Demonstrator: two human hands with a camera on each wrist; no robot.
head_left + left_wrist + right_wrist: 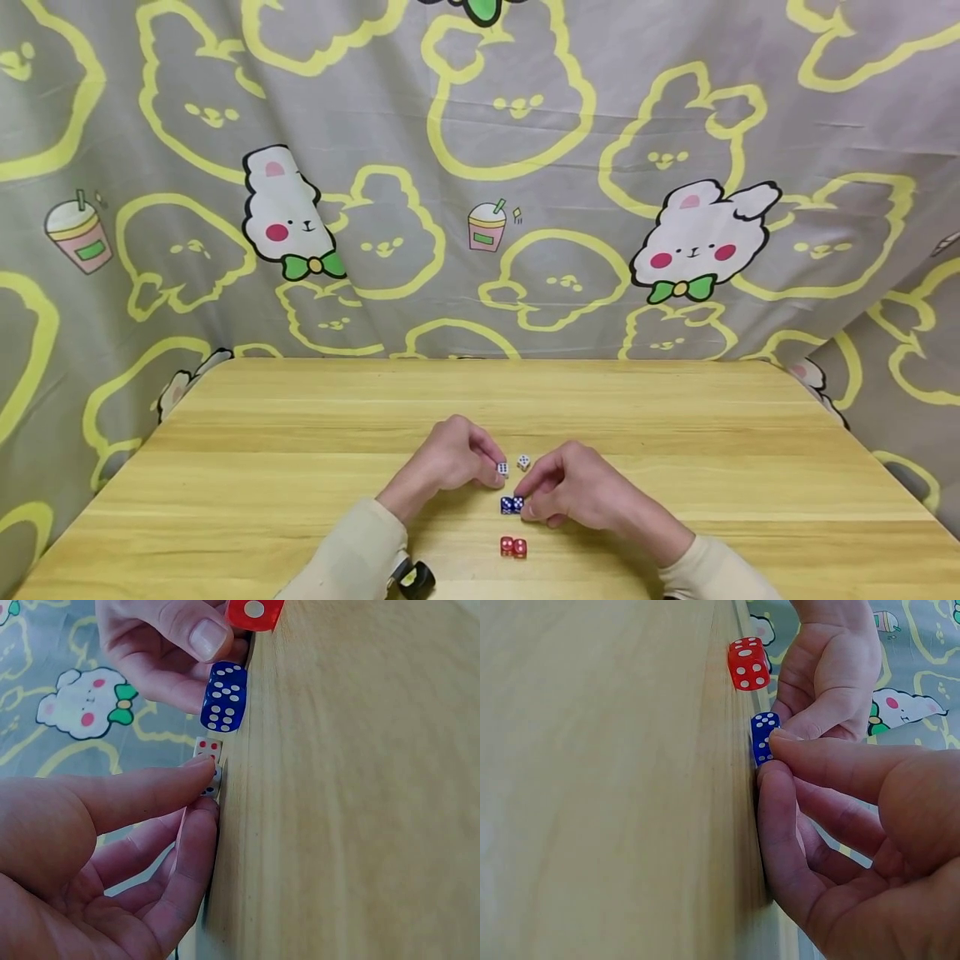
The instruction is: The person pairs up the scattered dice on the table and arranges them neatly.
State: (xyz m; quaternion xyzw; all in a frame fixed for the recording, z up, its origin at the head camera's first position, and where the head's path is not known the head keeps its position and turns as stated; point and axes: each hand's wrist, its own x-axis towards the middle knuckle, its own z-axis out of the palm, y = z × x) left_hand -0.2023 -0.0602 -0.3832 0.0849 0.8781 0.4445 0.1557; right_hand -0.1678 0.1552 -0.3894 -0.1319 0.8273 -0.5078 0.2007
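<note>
In the head view, my left hand [453, 457] pinches a white die [503, 469] between thumb and index finger. Just right of it, a second white die [523, 462] sits apart on the wood. Closer to me, two blue dice stand side by side, one on the left [507, 505] and one on the right [518, 504]. The thumb and index finger of my right hand [577, 487] pinch the right-hand blue die. Seen from the right wrist, the thumb covers part of a blue die [763, 735]. Nearest me lies a pair of red dice [513, 547], touching or nearly so.
The wooden table [300, 450] extends around both hands, its far edge against a grey curtain [525, 208] printed with rabbits and drinks. A black strap-like device [415, 578] is by the left sleeve.
</note>
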